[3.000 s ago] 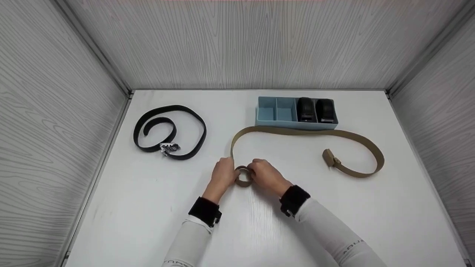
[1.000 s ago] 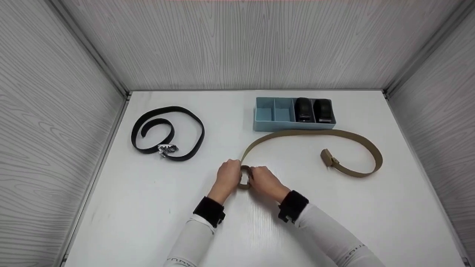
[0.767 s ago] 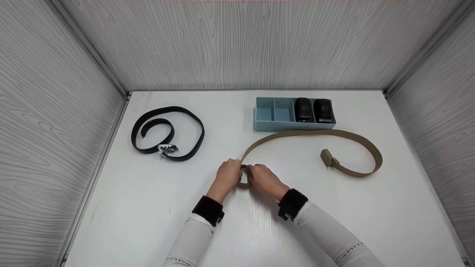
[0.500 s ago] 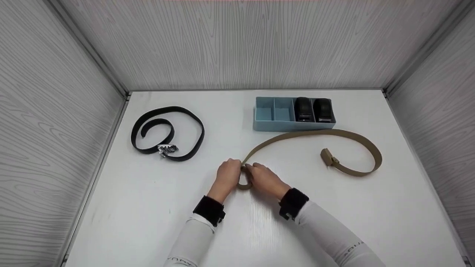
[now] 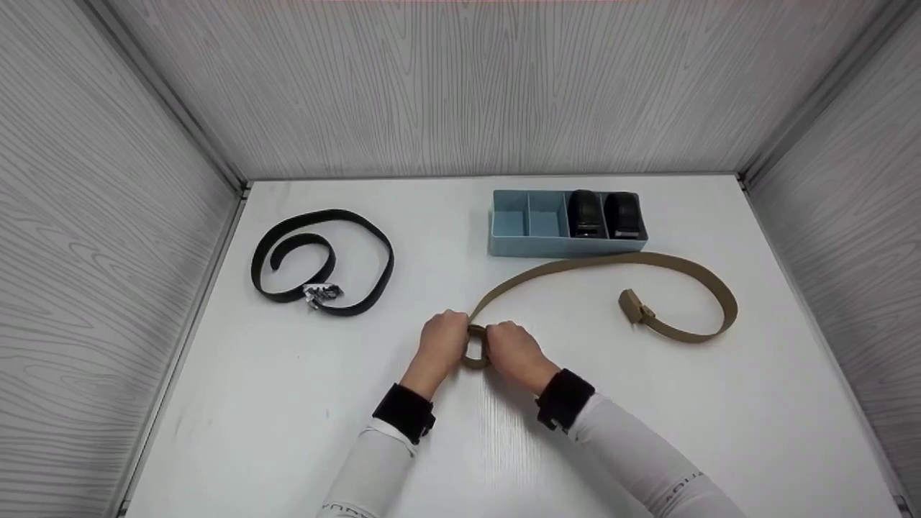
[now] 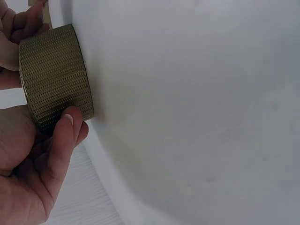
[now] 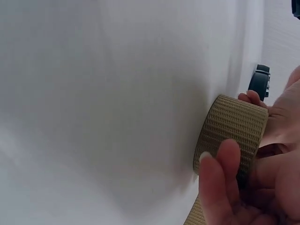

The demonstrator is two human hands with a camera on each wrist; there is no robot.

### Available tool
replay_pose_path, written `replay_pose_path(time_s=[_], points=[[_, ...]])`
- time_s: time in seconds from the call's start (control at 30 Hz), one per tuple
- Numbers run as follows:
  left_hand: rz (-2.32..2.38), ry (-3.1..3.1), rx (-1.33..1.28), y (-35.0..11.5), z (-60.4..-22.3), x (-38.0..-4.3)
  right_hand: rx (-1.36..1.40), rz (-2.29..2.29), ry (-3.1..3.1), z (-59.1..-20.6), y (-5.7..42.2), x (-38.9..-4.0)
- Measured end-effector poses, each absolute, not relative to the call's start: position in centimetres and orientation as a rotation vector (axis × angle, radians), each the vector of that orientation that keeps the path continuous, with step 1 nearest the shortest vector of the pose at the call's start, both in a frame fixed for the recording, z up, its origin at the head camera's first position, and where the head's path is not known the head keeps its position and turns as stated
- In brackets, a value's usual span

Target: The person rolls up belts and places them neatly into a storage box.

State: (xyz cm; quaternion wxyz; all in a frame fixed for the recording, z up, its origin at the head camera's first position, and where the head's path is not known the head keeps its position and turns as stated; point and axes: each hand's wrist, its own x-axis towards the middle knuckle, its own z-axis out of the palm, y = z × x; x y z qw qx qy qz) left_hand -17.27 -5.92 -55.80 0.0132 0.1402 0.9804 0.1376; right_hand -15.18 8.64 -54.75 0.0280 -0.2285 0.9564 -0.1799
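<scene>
A tan webbing belt [image 5: 551,266] runs over the white table, its near end wound into a small oval coil [image 5: 475,363] standing on edge. My left hand [image 5: 442,342] grips the coil's left side, where the long strap leaves it. Against the right side, my right hand [image 5: 519,355] holds the coil with bent fingers. The left wrist view shows the woven coil [image 6: 58,75] between both hands, a thumb pressed on its near side. In the right wrist view two fingertips lie on the coil [image 7: 234,123]. The belt's tan buckle [image 5: 634,308] lies at the free right end.
Behind the strap stands a blue divided tray [image 5: 536,247]; two black rolled belts [image 5: 586,214] fill its right compartments, and its two left ones are bare. A loosely looped black belt [image 5: 388,267] with a silver buckle [image 5: 321,293] lies at the left. Grey panels wall the table.
The coil has become narrower and moved slightly toward me. The strap's left part has drawn away from the tray into a straighter slant. My right fingers shifted along the coil and back.
</scene>
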Motion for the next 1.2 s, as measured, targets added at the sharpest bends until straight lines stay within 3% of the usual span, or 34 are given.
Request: replay_pose_path(time_s=[0.2, 0.47, 0.77, 1.03, 1.2], points=[[0.392, 3.068, 0.512, -5.9, -55.6, -17.2, -0.877, -0.53, 2.935, -55.3, 9.2, -15.8], [0.365, 3.072, 0.414, -5.5, -55.4, -17.0, -0.489, -0.709, 2.855, -54.7, 9.6, -15.6], [0.322, 3.107, 0.512, -5.3, -55.6, -17.2, -0.704, -0.586, 2.935, -54.9, 9.5, -15.9], [0.385, 3.061, 0.415, -5.2, -55.5, -17.3, -0.524, -0.819, 2.826, -54.9, 9.8, -15.8], [0.372, 3.071, 0.422, -5.2, -55.4, -17.5, -0.624, -0.797, 2.86, -55.0, 9.9, -15.9]])
